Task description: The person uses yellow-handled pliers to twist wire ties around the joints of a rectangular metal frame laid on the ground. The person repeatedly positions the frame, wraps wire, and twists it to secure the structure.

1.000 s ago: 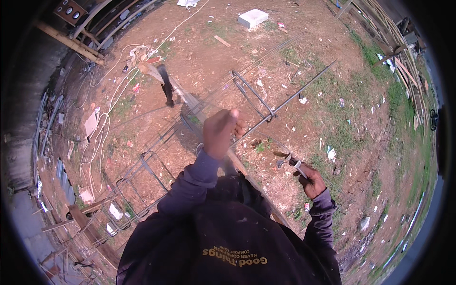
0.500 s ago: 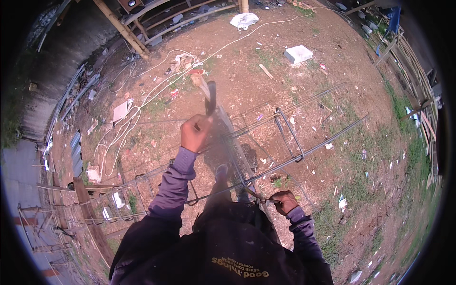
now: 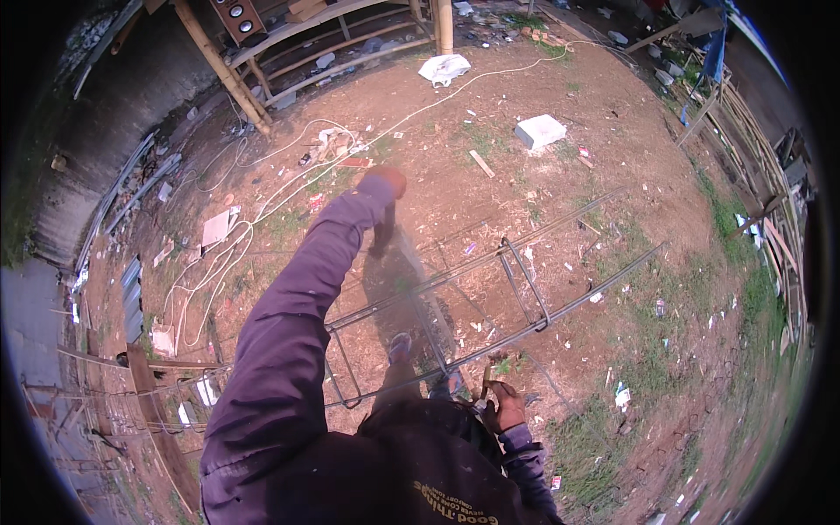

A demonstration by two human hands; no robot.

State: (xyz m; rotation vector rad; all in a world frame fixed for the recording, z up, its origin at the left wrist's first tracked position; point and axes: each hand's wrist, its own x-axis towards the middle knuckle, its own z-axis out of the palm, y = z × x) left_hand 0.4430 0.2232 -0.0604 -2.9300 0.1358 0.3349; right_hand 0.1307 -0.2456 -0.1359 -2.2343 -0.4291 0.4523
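Note:
My left hand (image 3: 386, 183) is stretched far out over the dirt, blurred by motion, closed on a dark hammer-like tool (image 3: 380, 238) that hangs below it. My right hand (image 3: 503, 408) stays low, close to my body, gripping a small thin-handled tool (image 3: 486, 382) right at the near long bar of a rebar cage (image 3: 490, 262). The cage lies on the ground, its long steel bars running from lower left to upper right, with a rectangular stirrup (image 3: 525, 282) around them. My foot (image 3: 400, 347) stands inside the cage.
A white block (image 3: 540, 131) and a short wooden plank (image 3: 481, 164) lie beyond the cage. White cable (image 3: 262, 197) loops across the dirt at left. Wooden posts (image 3: 219, 66) and a white bag (image 3: 444, 68) stand at the back, a bamboo fence (image 3: 744, 149) at right.
My left arm has swung outward and away from me with the dark tool, which now hangs below the hand. My right hand has stayed at the rebar.

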